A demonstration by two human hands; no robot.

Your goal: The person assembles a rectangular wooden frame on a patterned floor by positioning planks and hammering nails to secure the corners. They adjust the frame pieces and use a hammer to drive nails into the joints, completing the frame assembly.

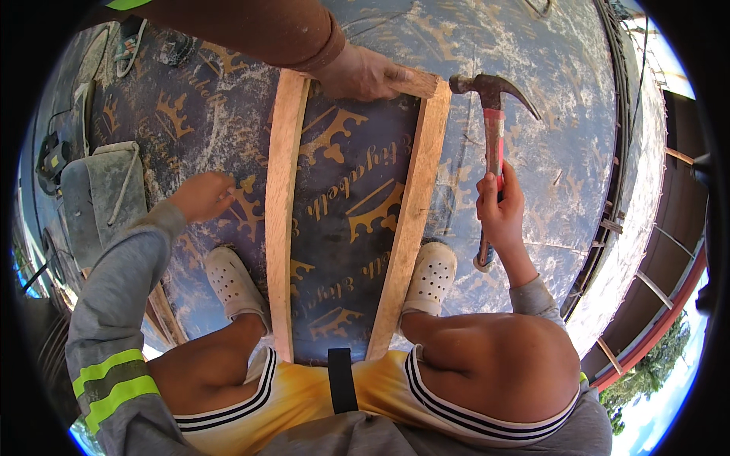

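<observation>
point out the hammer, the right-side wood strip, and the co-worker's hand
hammer (494,137): head view, upper handle just below the steel head.
right wood strip (411,216): head view, mid-length of the pale plank.
co-worker's hand (363,74): head view, back of the hand resting on the top crosspiece.

Rough pale wood battens (407,220), dusty dark glossy panel (342,205), metal-headed hammer (493,129).

Light: strong daylight is falling from above, casting short shadows.
Glare: sky at right is overexposing.
Edges: fisheye is bending, rim vignetting black.
</observation>
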